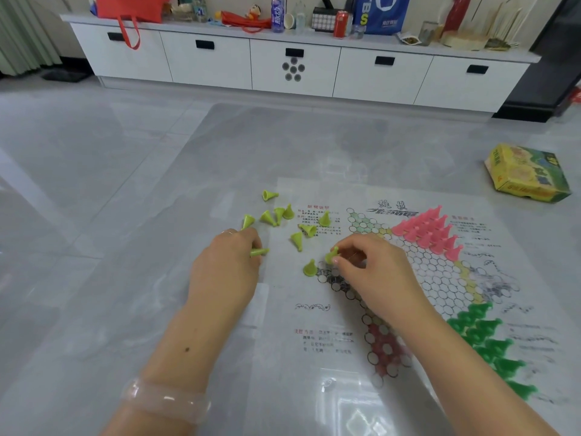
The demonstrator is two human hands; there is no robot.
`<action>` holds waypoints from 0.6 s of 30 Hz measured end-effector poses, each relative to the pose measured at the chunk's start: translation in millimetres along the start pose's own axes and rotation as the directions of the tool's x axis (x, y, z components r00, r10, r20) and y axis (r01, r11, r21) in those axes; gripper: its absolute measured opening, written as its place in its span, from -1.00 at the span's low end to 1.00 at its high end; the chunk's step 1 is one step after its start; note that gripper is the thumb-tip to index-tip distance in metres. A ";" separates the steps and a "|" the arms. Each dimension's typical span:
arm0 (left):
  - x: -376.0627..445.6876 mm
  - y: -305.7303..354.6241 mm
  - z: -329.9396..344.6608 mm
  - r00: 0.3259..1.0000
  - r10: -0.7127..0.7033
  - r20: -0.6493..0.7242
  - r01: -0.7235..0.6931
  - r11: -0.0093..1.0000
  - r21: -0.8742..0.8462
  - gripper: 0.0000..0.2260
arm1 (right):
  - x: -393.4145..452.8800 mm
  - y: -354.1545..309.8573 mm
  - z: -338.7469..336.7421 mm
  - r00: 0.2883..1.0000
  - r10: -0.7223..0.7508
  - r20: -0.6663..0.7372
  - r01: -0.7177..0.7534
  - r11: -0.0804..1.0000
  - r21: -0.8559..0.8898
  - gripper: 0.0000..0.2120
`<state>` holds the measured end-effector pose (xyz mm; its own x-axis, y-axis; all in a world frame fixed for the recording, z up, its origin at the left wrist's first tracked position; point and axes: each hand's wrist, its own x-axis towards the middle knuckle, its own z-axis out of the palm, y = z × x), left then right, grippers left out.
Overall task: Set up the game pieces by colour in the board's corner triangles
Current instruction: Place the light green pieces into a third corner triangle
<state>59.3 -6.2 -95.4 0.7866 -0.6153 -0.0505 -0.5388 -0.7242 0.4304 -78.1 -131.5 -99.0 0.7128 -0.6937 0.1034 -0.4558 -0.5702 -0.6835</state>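
A plastic game board sheet (437, 278) lies on the table. Pink pieces (430, 229) fill its far triangle and dark green pieces (490, 344) fill the near right one. Several lime-green cone pieces (283, 215) lie scattered left of the board. One lime piece (310, 268) stands at the tip of the left black triangle. My right hand (367, 272) pinches a second lime piece (331, 255) just beside it. My left hand (229, 262) grips another lime piece (259, 252) whose tip pokes out to the right.
A yellow and green game box (526, 173) lies at the far right of the table. A white low cabinet (295, 64) with bags, bottles and a can on top runs along the back wall. A bangle (166, 401) is on my left wrist.
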 end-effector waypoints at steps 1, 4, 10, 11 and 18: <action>-0.6 0.5 -0.8 1.000 0.000 -0.009 0.000 1.000 -0.028 -0.88 | 0.2 0.0 0.5 1.000 -0.006 0.003 0.006 1.000 -0.010 -0.94; -3.7 3.6 -3.2 0.999 0.022 -0.049 -0.028 0.992 -0.119 -0.88 | 0.6 -0.9 4.1 0.999 -0.042 0.003 0.042 0.997 -0.067 -0.94; -7.2 6.6 -4.5 0.996 0.057 -0.075 -0.070 0.982 -0.176 -0.90 | -0.3 -0.2 10.8 0.998 -0.063 0.013 0.064 0.988 -0.141 -0.91; -7.1 6.5 -4.7 0.996 0.057 -0.075 -0.069 0.981 -0.179 -0.90 | -0.4 -0.1 10.8 0.998 -0.065 0.014 0.067 0.987 -0.146 -0.91; -7.6 5.3 -5.6 0.996 0.066 -0.068 -0.077 0.979 -0.190 -0.91 | 0.0 -1.9 11.7 0.997 -0.071 0.016 0.073 0.984 -0.160 -0.91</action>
<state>52.3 -3.6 -87.6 0.7682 -0.6390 0.0391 -0.5310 -0.6019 0.5965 -71.0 -125.3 -106.1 0.7521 -0.6440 0.1399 -0.4818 -0.6822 -0.5500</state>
